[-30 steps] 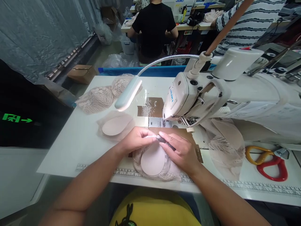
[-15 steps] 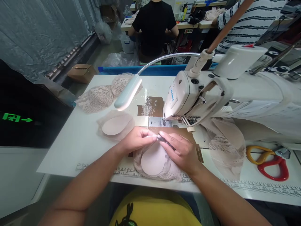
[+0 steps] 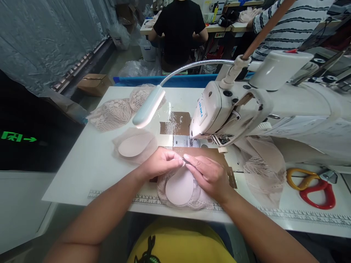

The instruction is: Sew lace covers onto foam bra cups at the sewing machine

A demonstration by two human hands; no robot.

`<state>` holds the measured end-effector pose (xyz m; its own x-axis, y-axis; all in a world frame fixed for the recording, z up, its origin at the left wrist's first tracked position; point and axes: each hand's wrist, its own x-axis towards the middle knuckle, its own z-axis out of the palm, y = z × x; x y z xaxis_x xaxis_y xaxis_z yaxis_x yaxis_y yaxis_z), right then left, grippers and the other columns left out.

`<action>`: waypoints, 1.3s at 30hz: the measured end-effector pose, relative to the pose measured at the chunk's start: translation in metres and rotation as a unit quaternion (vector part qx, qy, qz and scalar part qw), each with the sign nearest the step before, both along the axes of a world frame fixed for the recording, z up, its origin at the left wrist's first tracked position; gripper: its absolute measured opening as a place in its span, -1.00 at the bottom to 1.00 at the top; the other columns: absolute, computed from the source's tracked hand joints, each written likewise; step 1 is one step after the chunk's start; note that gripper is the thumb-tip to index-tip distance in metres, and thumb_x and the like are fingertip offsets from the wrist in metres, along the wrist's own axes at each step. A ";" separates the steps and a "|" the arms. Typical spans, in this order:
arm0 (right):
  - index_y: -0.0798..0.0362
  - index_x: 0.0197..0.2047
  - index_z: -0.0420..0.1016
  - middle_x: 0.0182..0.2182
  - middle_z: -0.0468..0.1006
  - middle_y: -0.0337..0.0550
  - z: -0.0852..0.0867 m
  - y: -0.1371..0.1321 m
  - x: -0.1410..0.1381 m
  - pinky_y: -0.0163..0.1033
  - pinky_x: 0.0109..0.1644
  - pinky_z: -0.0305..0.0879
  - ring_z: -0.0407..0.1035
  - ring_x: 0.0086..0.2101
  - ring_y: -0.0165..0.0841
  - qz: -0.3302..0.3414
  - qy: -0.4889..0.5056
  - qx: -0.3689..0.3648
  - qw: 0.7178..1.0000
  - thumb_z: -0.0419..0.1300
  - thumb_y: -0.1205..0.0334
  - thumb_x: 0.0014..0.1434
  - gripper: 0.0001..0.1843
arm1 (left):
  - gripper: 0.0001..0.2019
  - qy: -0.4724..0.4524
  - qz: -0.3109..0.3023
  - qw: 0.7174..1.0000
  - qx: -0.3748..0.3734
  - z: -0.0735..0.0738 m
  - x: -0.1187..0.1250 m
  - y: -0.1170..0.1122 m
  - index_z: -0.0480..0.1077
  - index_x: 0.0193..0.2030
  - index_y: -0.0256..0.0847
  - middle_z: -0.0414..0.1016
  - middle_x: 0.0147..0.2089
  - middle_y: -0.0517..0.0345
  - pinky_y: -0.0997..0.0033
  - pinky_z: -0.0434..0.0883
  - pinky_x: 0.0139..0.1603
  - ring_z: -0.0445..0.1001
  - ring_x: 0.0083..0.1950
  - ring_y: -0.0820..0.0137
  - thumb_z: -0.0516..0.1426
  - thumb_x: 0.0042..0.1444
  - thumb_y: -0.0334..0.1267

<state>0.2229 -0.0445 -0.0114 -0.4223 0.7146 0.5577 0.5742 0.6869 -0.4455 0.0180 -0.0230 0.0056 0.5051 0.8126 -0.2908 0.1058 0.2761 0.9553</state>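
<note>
A pale pink bra cup with lace edging lies on the white table in front of me. My left hand pinches its top edge, fingers closed. My right hand is closed on a small dark tool whose tip meets the same edge at the cup's top. Both hands sit just in front of the sewing machine's needle plate.
A white sewing machine with a gooseneck lamp stands behind. Another cup and lace cups lie left; more lace pieces and red-yellow scissors right. Two people work at benches beyond.
My hands have shifted slightly up and together at the cup's top edge; the right hand's tool is now mostly hidden under the fingers.
</note>
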 end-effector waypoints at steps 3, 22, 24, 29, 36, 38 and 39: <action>0.00 0.02 0.51 -0.27 0.64 -0.13 0.005 0.000 -0.001 -0.24 -0.22 0.47 0.52 -0.31 -0.34 -0.014 0.049 -0.060 0.997 0.15 0.33 0.21 -0.69 | -0.66 0.014 0.009 1.000 0.020 0.000 0.002 -0.001 0.38 -0.47 -0.34 0.26 -0.55 0.23 0.56 0.16 -0.51 0.18 -0.51 0.57 0.20 0.06 -0.04; 0.01 -0.39 0.28 -0.53 0.36 -0.24 0.011 0.005 -0.002 -0.30 -0.44 0.18 0.25 -0.51 -0.39 -0.010 0.031 -0.144 0.989 -0.01 0.30 0.20 -0.87 | -0.73 0.048 -0.015 0.997 0.063 -0.006 0.004 0.000 0.39 -0.44 -0.34 0.24 -0.54 0.24 0.56 0.12 -0.51 0.17 -0.51 0.56 0.16 0.10 -0.14; 0.00 -0.37 0.25 -0.55 0.31 -0.28 0.015 0.004 0.004 -0.30 -0.46 0.16 0.21 -0.53 -0.41 0.025 0.089 -0.203 0.975 -0.03 0.25 0.25 -0.84 | -0.75 0.063 -0.008 0.995 0.074 -0.005 0.003 0.000 0.41 -0.42 -0.34 0.28 -0.51 0.22 0.56 0.16 -0.48 0.22 -0.47 0.54 0.16 0.10 -0.15; -0.01 -0.33 0.27 -0.50 0.36 -0.26 0.014 0.000 0.011 -0.30 -0.44 0.19 0.25 -0.51 -0.42 0.153 0.180 -0.235 0.943 -0.03 0.25 0.28 -0.85 | -0.79 0.070 -0.045 0.995 0.054 -0.003 -0.001 0.002 0.42 -0.28 -0.31 0.37 -0.40 0.20 0.57 0.23 -0.45 0.30 -0.41 0.51 0.22 0.01 -0.21; 0.02 -0.51 0.26 -0.53 0.36 -0.25 -0.003 0.001 -0.007 -0.33 -0.45 0.06 0.17 -0.51 -0.43 0.217 -0.124 -0.144 0.958 0.09 0.43 -0.04 -0.88 | -0.73 -0.008 -0.051 0.998 0.030 -0.004 -0.005 0.007 0.23 -0.47 -0.28 0.27 -0.43 0.24 0.55 0.19 -0.41 0.24 -0.42 0.55 0.26 -0.03 -0.23; 0.03 -0.53 0.23 -0.53 0.34 -0.26 -0.005 0.002 -0.008 -0.33 -0.45 0.03 0.15 -0.51 -0.44 0.210 -0.137 -0.144 0.957 0.09 0.44 -0.08 -0.87 | -0.68 -0.068 -0.041 0.996 -0.034 -0.003 -0.007 0.008 0.18 -0.49 -0.27 0.31 -0.41 0.22 0.54 0.22 -0.38 0.28 -0.40 0.54 0.28 -0.05 -0.23; 0.03 -0.54 0.22 -0.54 0.34 -0.26 -0.005 0.002 -0.008 -0.33 -0.45 0.02 0.14 -0.51 -0.44 0.210 -0.140 -0.145 0.957 0.09 0.44 -0.09 -0.86 | -0.65 -0.092 -0.029 0.993 -0.063 -0.003 -0.008 0.008 0.15 -0.50 -0.26 0.31 -0.42 0.23 0.54 0.22 -0.39 0.28 -0.41 0.55 0.30 -0.06 -0.24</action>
<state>0.2150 -0.0427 -0.0159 -0.8100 0.5563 0.1856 0.3985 0.7544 -0.5216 0.0100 -0.0148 0.0030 0.6036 0.7439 -0.2869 -0.0481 0.3932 0.9182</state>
